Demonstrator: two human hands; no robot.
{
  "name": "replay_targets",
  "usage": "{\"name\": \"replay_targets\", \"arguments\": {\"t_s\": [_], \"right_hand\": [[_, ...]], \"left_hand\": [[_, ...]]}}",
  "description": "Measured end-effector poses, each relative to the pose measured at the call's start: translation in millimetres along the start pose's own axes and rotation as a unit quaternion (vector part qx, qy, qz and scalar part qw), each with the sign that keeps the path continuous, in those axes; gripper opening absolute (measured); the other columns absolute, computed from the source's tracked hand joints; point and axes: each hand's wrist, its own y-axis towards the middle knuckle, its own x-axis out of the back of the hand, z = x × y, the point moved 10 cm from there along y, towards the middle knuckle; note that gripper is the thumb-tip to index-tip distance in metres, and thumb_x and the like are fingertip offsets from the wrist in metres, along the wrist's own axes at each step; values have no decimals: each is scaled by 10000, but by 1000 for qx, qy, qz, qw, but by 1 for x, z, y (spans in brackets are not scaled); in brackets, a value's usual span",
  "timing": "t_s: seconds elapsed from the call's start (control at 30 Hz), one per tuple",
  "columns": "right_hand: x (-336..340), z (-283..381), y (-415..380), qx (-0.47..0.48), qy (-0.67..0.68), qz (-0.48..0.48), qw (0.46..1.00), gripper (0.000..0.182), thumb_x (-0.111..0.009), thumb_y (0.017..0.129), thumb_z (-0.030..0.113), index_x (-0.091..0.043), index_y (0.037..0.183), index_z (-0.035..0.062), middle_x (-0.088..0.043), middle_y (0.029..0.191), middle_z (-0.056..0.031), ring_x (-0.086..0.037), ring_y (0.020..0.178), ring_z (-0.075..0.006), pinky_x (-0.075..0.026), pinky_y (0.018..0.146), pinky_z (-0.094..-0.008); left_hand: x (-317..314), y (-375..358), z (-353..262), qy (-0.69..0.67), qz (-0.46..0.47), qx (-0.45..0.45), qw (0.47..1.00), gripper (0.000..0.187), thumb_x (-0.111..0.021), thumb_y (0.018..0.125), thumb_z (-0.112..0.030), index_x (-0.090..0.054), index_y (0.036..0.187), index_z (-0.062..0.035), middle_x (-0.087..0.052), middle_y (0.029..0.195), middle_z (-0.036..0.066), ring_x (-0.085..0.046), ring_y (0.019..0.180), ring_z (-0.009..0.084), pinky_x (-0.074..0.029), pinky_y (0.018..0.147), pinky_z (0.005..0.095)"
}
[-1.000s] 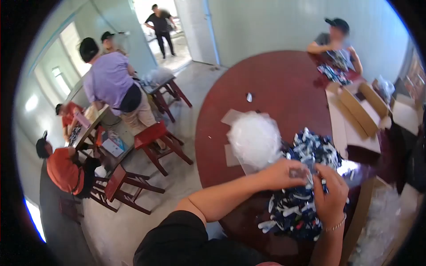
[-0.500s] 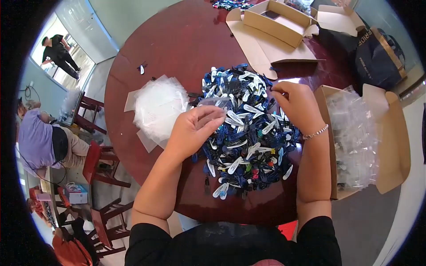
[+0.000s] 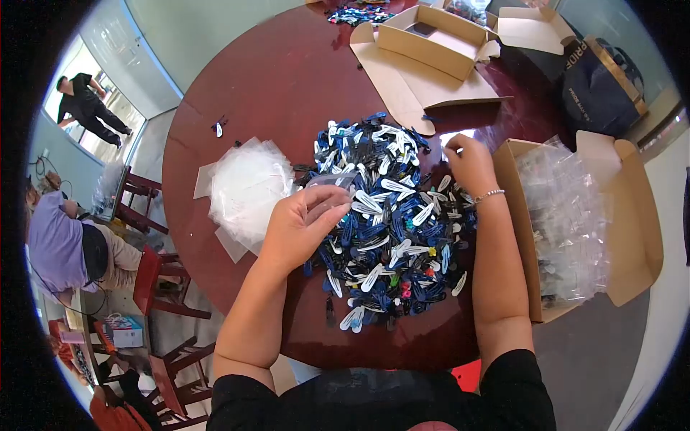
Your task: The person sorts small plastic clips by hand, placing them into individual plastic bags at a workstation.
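Observation:
A large heap of snap hair clips (image 3: 381,248), mostly blue, black and white with several coloured ones, lies on the dark red round table (image 3: 251,79). Over the heap's left side, my left hand (image 3: 305,223) has its fingers closed on a small clear plastic bag (image 3: 332,181), which sticks out beyond the fingers. My right hand (image 3: 471,165) is just past the heap's upper right edge, fingertips pinched together; what they hold, if anything, is too small to make out. Left of the heap is a stack of clear plastic bags (image 3: 248,190).
A cardboard box (image 3: 517,237) with filled clear bags stands at the right. Another open box (image 3: 424,47) lies at the back, near more clips (image 3: 359,14) and a dark bag (image 3: 600,90). A couple of stray clips (image 3: 218,129) lie far left. Other people are at the left.
My right hand has shifted away from the heap's edge, to the right and slightly nearer me. My left hand keeps its hold on the bag. The view has shifted slightly.

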Motion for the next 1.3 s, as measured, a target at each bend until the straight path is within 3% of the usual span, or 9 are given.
{"name": "replay_targets", "arguments": {"t_s": [0.17,0.23,0.43,0.53,0.67,0.83,0.93,1.2,1.3], "right_hand": [[3,-28,1,-55,-31,-33,997,125,-653,817,103,-672,888,2,-691,866,-172,-665,836,-334,-525,750,-389],[-16,-16,0,8,-25,34,999,146,-654,823,109,-677,929,12,-692,872,-174,-667,838,-329,-527,758,-388],[-21,10,-3,57,27,-39,997,168,-637,840,51,-679,1001,23,-665,967,-162,-657,842,-332,-526,769,-389],[-37,33,-7,140,17,20,990,224,-613,836,9,-676,1043,64,-628,997,-126,-618,934,-337,-511,821,-382],[-36,35,-8,134,9,9,991,254,-629,832,30,-663,1079,77,-612,1012,-124,-608,943,-337,-506,826,-386],[-43,11,-1,43,4,71,997,307,-662,823,80,-634,1129,81,-602,1031,-136,-593,974,-341,-499,840,-398],[-38,23,-4,106,-19,34,994,267,-658,829,84,-642,1095,67,-605,1020,-141,-599,955,-343,-500,841,-393],[-42,18,-3,110,11,40,993,259,-653,833,87,-653,1090,62,-614,985,-137,-606,949,-332,-503,834,-386],[-37,26,-7,111,26,28,993,270,-654,822,100,-656,1092,85,-610,980,-137,-599,959,-347,-497,842,-431]], "left_hand": [[-1,0,4,-7,12,6,1000,253,-661,894,-58,-612,1124,35,-657,1096,92,-618,1085,167,-478,944,276],[-2,0,4,-5,15,9,1000,257,-660,895,-56,-607,1129,36,-653,1103,96,-616,1088,171,-477,949,281],[0,0,4,3,3,-9,1000,248,-635,892,-13,-612,1134,36,-672,1078,116,-637,1053,191,-489,927,305],[-4,1,6,5,14,-7,1000,247,-633,894,-13,-611,1135,37,-672,1077,116,-636,1054,189,-489,924,299],[-2,1,9,2,12,2,1000,245,-631,897,-16,-610,1135,37,-671,1079,118,-635,1052,185,-488,924,297],[-3,1,10,17,23,23,999,262,-656,894,-36,-596,1138,41,-650,1120,101,-618,1109,180,-477,955,279],[-4,0,8,24,21,18,999,267,-657,893,-34,-593,1141,41,-653,1116,105,-621,1104,181,-480,950,278],[-3,1,9,36,9,17,999,241,-631,901,-22,-608,1132,44,-671,1074,115,-636,1043,180,-492,920,294],[-4,2,12,23,29,10,999,266,-653,900,-43,-594,1144,46,-657,1113,100,-620,1104,178,-481,944,273]]}}
